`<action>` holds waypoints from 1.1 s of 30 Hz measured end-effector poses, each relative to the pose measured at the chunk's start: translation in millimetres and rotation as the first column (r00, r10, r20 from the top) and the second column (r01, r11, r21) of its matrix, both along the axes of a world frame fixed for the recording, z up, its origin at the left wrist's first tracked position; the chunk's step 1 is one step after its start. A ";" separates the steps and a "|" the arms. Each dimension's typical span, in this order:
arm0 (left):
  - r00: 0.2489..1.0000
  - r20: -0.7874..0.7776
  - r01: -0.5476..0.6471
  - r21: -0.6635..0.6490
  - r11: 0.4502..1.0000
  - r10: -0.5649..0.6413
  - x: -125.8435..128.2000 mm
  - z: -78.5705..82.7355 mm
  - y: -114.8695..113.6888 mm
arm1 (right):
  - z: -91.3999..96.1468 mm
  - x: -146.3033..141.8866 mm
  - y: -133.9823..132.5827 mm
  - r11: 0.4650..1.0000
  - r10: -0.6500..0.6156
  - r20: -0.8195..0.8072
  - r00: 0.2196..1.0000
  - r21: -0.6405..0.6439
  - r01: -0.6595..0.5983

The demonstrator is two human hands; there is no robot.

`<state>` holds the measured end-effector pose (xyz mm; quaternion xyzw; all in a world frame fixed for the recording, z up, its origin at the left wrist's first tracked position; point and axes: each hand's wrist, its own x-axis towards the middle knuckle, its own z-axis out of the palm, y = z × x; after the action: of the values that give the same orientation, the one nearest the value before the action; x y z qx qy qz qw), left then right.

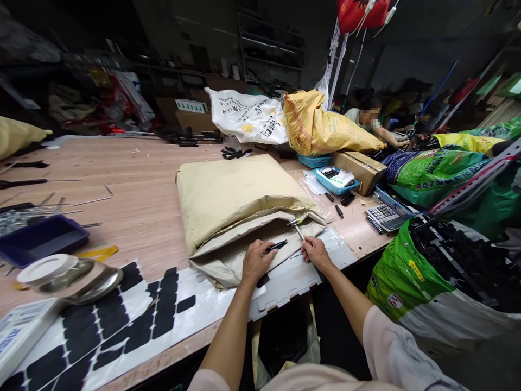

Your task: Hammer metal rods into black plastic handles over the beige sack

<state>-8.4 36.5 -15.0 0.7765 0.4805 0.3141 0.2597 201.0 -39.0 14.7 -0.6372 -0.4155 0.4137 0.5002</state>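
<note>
A black handle (275,246) is gripped by the left hand (255,262), a metal rod (298,230) by the right hand (315,253), over a tan sack (236,198).

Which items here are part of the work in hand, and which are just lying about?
In hand: left hand, black piece; right hand, metal rod; beige sack beneath them.
Lying about: calculator, blue tray, tape roll, sheets of black pads.

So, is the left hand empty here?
No, the left hand grips a short black part over the tan sack, while the right hand holds a metal rod.
</note>
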 end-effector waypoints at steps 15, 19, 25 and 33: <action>0.999 -0.045 -0.030 -0.014 0.999 0.029 0.1 0.6 1.0 | -5.0 -1.4 0.3 1.000 0.000 0.052 0.999 0.002 0.000; 0.999 -0.043 -0.025 -0.006 1.000 0.025 -0.4 0.7 0.9 | -7.3 -1.2 1.2 1.000 -0.001 0.049 0.999 0.007 0.001; 0.998 -0.061 -0.017 -0.012 1.000 0.017 -0.3 1.8 1.2 | -2.4 -2.6 0.3 1.000 -0.004 0.051 0.999 -0.003 0.004; 0.997 -0.066 -0.026 -0.021 0.999 0.024 -0.2 5.3 0.1 | -3.2 -2.6 0.9 1.000 0.004 0.066 0.998 -0.004 -0.003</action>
<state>-8.5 36.5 -9.7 0.7775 0.5020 0.2862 0.2482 198.4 -38.0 11.5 -0.6508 -0.4320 0.3942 0.4842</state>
